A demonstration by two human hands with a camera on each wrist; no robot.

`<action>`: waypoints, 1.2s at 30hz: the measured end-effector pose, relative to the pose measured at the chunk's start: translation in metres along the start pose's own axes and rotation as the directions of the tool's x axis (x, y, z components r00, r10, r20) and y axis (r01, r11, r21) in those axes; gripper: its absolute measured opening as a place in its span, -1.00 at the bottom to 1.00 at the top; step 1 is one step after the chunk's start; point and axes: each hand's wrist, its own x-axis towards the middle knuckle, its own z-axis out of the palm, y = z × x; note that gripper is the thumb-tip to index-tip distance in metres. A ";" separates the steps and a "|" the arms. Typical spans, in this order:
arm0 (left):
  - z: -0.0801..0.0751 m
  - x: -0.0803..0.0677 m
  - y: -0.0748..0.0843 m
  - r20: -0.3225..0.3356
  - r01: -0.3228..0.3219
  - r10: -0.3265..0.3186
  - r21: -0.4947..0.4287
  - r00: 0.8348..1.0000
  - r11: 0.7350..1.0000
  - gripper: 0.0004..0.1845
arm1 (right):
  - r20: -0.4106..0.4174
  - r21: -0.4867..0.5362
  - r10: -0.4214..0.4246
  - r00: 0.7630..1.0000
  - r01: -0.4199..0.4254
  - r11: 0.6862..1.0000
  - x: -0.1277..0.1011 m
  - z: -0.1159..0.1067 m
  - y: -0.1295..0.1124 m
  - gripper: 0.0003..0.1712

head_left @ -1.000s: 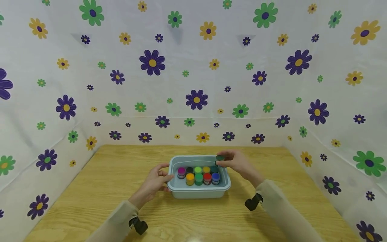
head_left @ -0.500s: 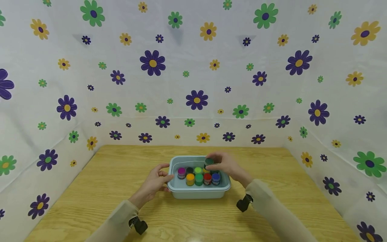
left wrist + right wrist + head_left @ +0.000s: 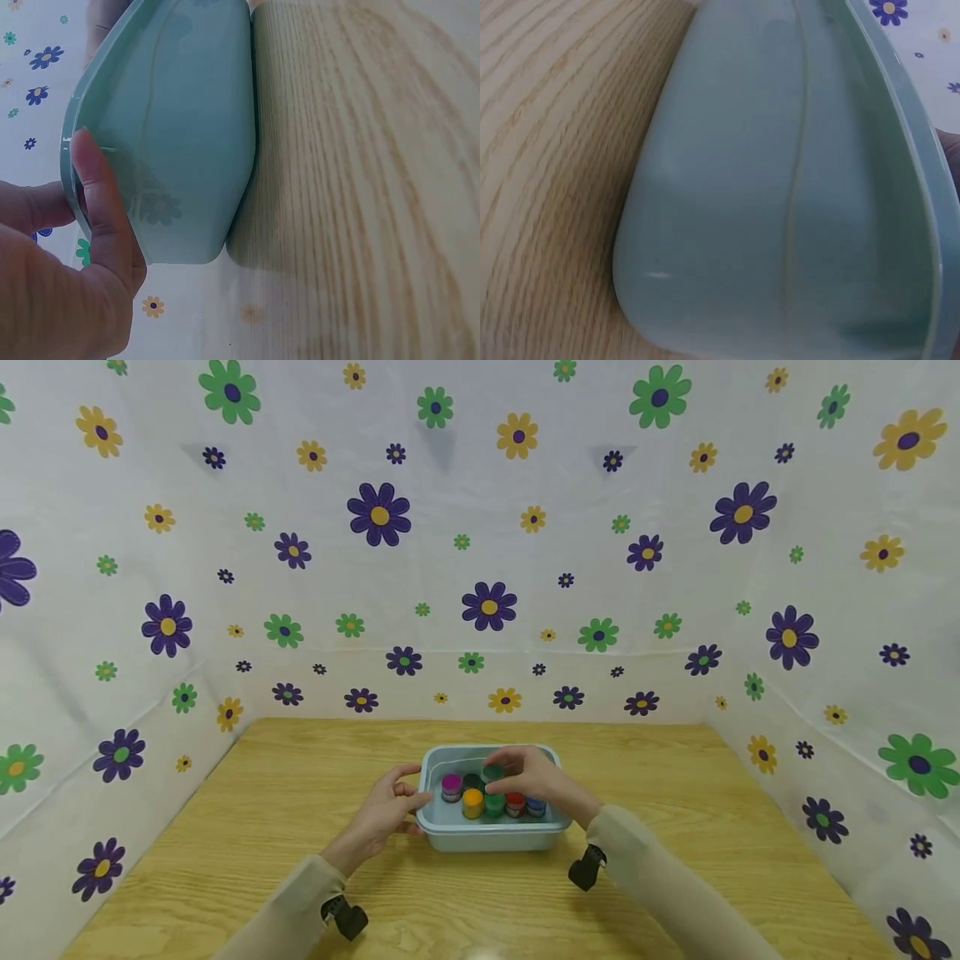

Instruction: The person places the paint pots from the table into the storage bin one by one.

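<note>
A light blue plastic tub [image 3: 491,842] sits on the table. My left hand [image 3: 378,816] grips its left end; in the left wrist view the fingers [image 3: 105,210] pinch the rim [image 3: 69,142]. My right hand [image 3: 536,778] holds a small dark green paint jar [image 3: 492,772] over the tub's middle. Below it stand several jars in two rows: a purple jar [image 3: 452,786], an orange jar [image 3: 472,803], a green jar [image 3: 494,808], a red jar [image 3: 515,806] and a blue jar [image 3: 536,808]. A dark jar [image 3: 471,781] stands in the back row; the right hand hides others there.
The wood-grain table [image 3: 315,752] surrounds the tub. Behind and on both sides hangs a white flower-printed cloth [image 3: 420,560]. Each wrist wears a small black camera, such as the left camera [image 3: 345,917]. The right wrist view shows mostly the tub's outer wall [image 3: 720,187].
My right hand has moved left across the tub with the dark green jar, from the back right corner to over the middle. The left hand and the tub have stayed in place.
</note>
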 end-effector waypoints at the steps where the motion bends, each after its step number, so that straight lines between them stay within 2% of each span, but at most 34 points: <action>1: 0.000 0.000 0.000 0.000 0.000 0.000 0.001 1.000 1.000 -0.38 | 0.008 -0.005 -0.004 1.000 0.004 1.000 0.001 0.002 0.000 -0.57; 7: 0.000 0.001 -0.001 0.001 0.001 -0.001 0.004 1.000 1.000 -0.37 | 0.038 -0.053 -0.021 0.999 0.023 0.998 0.006 0.011 -0.004 -0.53; 18: -0.001 0.001 0.001 0.014 0.005 -0.005 -0.003 1.000 1.000 -0.37 | 0.054 -0.055 -0.025 0.998 0.028 0.998 0.018 0.034 -0.011 -0.54; 27: 0.000 0.000 0.003 0.020 0.001 -0.001 -0.002 1.000 1.000 -0.36 | 0.085 -0.152 -0.020 0.996 0.033 0.988 0.028 0.053 -0.015 -0.57; 36: 0.000 0.001 0.001 0.019 0.003 -0.003 -0.001 1.000 1.000 -0.37 | 0.072 -0.215 0.025 0.997 -0.009 0.977 0.034 0.059 -0.010 -0.57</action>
